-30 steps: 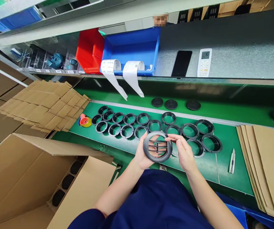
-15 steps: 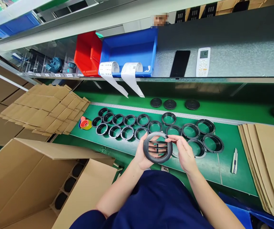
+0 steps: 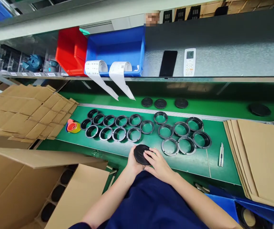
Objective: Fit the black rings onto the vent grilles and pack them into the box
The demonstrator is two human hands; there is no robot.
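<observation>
Left hand [image 3: 132,162] and right hand [image 3: 160,167] were together, both closed on a black disc [image 3: 139,154] at the near edge of the desk [image 3: 151,140]: the left cupped its left side, while the right laid its fingers over the disc from the right. Broad and green, the desk spread to both sides beyond the hands. Farther ahead, above its back, ran a metal shelf [image 3: 234,57]. Down to the hands' left stood an open carton [image 3: 8,184], dark round pieces [image 3: 58,193] in a row inside. Flat cardboard sheets [image 3: 265,159] were stacked well to their right; slatted cardboard pieces [image 3: 29,111] lay far to their left. On the shelf, ahead and slightly left, a blue bin [image 3: 117,47] sat beside a red bin [image 3: 66,51], with label rolls [image 3: 119,71] trailing over its front. Black rings [image 3: 207,140] stood in loose rows just beyond the hands. Ahead and rightward on the shelf, a phone [image 3: 168,63] lay near a white remote [image 3: 189,66]. Past the rings were three black lids [image 3: 160,103], another well to the right. A red and yellow object [image 3: 73,126] sat leftward, near the leftmost rings; a utility knife [image 3: 221,155] lay rightward, near the sheets.
</observation>
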